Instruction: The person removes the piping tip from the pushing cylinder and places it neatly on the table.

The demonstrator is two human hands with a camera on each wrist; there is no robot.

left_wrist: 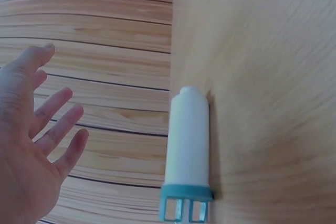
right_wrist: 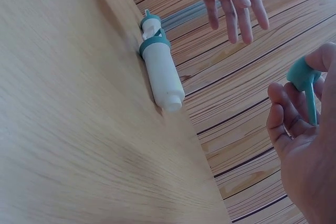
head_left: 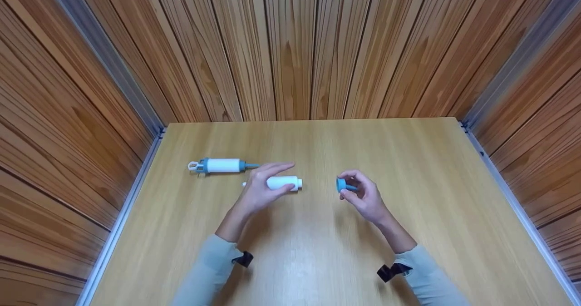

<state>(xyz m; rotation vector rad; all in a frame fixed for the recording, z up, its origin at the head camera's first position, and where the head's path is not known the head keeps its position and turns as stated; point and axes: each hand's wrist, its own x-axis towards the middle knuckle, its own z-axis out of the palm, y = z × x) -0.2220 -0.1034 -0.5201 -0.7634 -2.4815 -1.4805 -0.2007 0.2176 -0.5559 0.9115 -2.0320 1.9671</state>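
Room btwn white tube (head_left: 282,182) & blue cap (head_left: 342,185) — 2nd tube (head_left: 223,165) blocks far-L.

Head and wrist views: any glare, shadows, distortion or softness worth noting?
Head: pale glare on the near middle of the table, soft-edged shadows either side. Left wrist: wall seams bow slightly, table grain looks smeared, thin shadow right of the white tube. Right wrist: grain soft; blue-green piece in the right hand has a readable outline.

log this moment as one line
left hand: holding nothing, above uncapped tube | right hand: holding blue cap | uncapped tube: lying on table | capped tube: lying farther left
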